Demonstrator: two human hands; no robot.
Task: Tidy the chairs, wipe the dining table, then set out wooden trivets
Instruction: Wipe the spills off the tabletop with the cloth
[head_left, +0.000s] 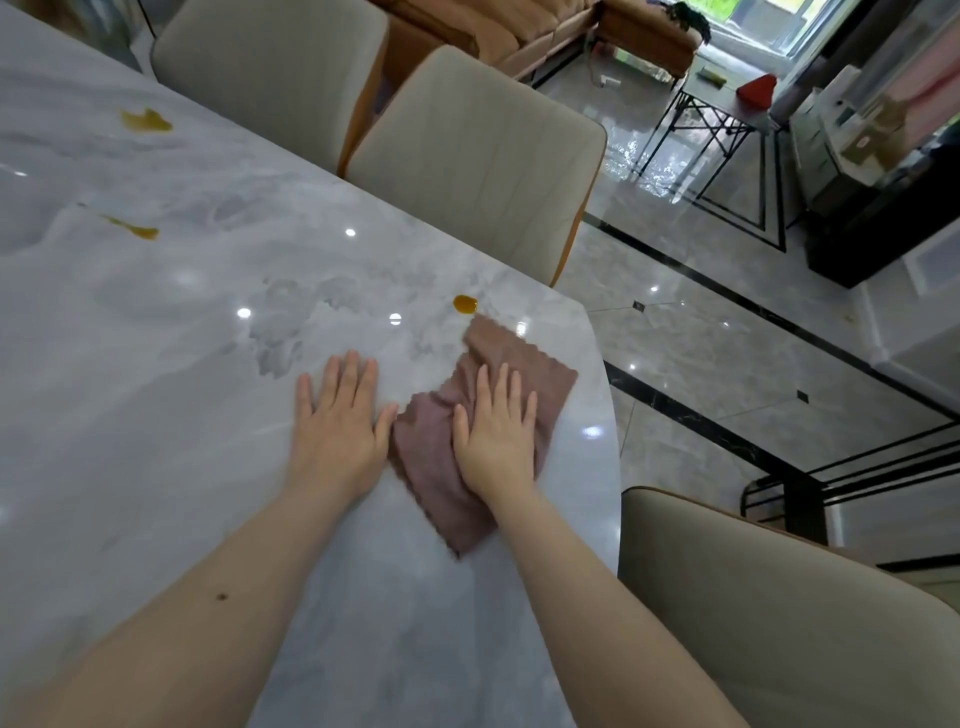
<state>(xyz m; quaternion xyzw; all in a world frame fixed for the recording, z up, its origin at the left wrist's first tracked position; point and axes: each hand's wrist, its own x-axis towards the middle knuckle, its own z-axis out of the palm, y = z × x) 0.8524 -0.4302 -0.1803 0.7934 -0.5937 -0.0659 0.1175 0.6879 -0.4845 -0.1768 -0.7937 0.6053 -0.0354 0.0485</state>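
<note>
From the head view I see both hands flat on the grey marble counter, near its rounded corner. My right hand lies palm down on a crumpled mauve cloth, fingers straight and slightly spread, pressing it against the surface rather than gripping it. My left hand rests just beside the cloth on bare marble, fingers straight and close together, the thumb reaching toward the cloth's edge; I cannot tell whether it touches. The cloth's far corner points at a small amber spill and lies just short of it. Two more amber smears sit well away toward the far left of the counter, one in the middle distance and another farther back. Two beige chairs stand against the counter's far long edge, backs close to the rim, and a third beige chair stands at the near right, by the counter's end. Beyond is a glossy tiled floor with dark inlay lines, an orange-brown sofa, and a small folding table with a red object on it.
</note>
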